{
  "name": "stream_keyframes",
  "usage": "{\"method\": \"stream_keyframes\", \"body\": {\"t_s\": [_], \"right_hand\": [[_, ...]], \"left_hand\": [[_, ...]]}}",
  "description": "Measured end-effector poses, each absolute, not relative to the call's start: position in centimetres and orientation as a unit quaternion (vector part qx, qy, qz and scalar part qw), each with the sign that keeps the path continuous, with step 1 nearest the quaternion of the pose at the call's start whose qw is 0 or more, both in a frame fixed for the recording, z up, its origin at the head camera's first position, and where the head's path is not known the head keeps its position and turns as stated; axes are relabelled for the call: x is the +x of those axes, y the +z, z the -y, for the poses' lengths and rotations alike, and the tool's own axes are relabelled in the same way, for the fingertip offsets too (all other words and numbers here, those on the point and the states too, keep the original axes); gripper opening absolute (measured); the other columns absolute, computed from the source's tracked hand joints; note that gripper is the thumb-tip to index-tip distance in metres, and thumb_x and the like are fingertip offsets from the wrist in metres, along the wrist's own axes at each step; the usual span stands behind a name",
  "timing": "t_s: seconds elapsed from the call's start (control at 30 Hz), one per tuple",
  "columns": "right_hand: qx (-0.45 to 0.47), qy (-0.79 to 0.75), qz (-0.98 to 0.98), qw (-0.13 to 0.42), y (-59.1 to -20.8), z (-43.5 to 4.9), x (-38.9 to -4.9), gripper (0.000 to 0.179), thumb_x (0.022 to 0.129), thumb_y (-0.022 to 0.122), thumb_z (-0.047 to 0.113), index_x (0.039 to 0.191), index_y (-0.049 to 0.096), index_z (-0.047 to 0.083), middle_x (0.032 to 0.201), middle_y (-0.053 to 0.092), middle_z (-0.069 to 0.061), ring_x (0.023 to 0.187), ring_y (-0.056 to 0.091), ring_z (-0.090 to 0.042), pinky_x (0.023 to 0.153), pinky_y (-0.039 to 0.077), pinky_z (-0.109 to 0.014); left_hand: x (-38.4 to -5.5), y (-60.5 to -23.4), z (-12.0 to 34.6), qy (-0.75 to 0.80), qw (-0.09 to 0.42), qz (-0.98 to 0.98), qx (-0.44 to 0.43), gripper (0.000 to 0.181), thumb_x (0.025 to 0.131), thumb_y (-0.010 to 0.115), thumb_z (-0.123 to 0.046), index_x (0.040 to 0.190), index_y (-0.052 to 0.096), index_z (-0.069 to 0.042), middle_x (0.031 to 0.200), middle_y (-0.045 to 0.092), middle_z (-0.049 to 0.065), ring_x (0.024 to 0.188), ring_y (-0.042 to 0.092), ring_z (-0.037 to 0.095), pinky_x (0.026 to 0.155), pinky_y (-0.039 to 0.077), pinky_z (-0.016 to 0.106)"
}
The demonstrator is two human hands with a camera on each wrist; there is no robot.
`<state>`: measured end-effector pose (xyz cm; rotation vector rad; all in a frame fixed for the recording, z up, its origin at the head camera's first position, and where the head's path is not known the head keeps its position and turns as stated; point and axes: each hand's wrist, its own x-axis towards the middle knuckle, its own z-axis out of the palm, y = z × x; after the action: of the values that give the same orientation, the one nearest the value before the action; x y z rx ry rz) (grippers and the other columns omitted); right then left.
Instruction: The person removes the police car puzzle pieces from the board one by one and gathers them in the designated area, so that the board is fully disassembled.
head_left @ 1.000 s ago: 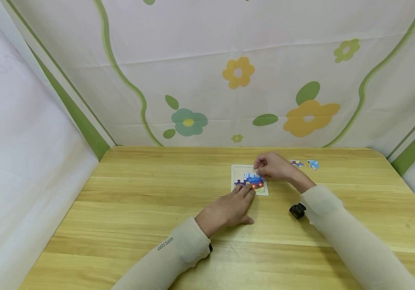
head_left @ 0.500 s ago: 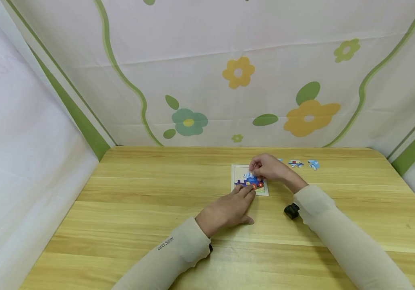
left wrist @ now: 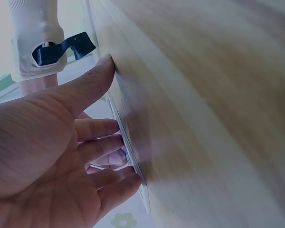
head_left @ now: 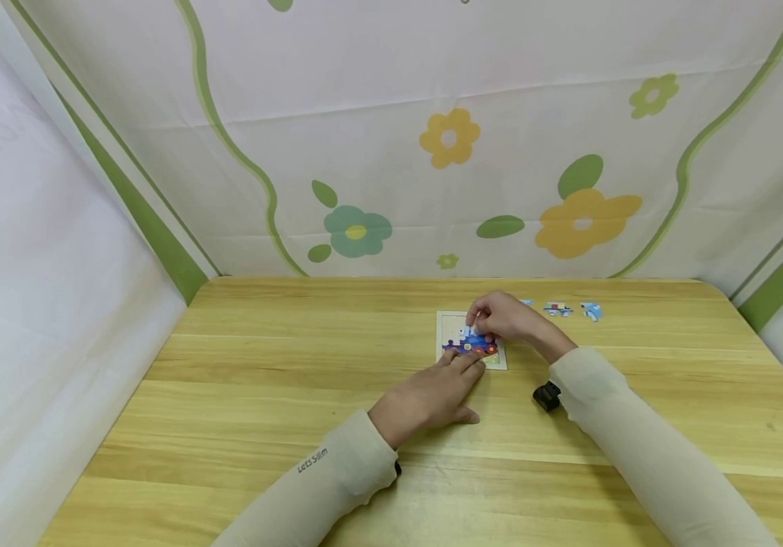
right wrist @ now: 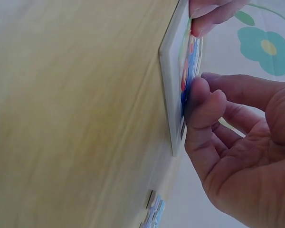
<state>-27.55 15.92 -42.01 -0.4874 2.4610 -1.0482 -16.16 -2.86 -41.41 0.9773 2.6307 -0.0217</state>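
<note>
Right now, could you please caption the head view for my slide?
Two hands work on a rectangular white-framed jigsaw puzzle on a yellow wood-grain table.

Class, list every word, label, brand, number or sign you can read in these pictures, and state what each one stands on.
"Lets S..m": dark print on the left sleeve; the letters before the final m are too blurred to read.
Faint lettering on the white cloth at the left of the head view: too pale to read.
Puzzle board and loose pieces: no readable text.
</note>
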Motion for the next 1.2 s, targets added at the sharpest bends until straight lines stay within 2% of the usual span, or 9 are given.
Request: {"method": "stream_keyframes", "body": {"t_s": [0.53,0.87,1.2], "right_hand": [[-0.167,-0.383,-0.887,0.197,-42.13,-15.75,-27.18,0.017,0.096,0.055,-0.006,0.103,0.070,-0.001,0.079,0.063,-0.009,0.064,0.056,-0.017,0.054,0.042,-0.025],[-0.175,-0.384,-0.886,0.191,-42.21,-15.75,-27.18,0.012,0.097,0.057,-0.005,0.103,0.067,-0.002,0.090,0.064,-0.012,0.069,0.059,-0.019,0.061,0.049,-0.028],[-0.194,-0.391,-0.881,0.181,-42.21,-15.84,-27.09,0.010,0.097,0.057,-0.006,0.103,0.065,-0.002,0.093,0.065,-0.013,0.072,0.059,-0.020,0.065,0.050,-0.029]], "left_hand": [[-16.14,-41.53,2.88,-0.003,0.167,-0.925,0.342,0.081,0.102,0.061,-0.052,0.166,0.029,-0.015,0.175,0.023,0.000,0.161,0.026,0.032,0.125,0.038,0.038],[-16.17,-41.62,2.85,-0.008,0.157,-0.925,0.346,0.081,0.102,0.062,-0.052,0.166,0.031,-0.015,0.175,0.024,0.001,0.160,0.027,0.034,0.124,0.041,0.039],[-16.21,-41.65,2.89,-0.008,0.155,-0.925,0.348,0.080,0.102,0.062,-0.052,0.165,0.031,-0.015,0.175,0.024,0.001,0.160,0.027,0.035,0.123,0.042,0.040]]}}
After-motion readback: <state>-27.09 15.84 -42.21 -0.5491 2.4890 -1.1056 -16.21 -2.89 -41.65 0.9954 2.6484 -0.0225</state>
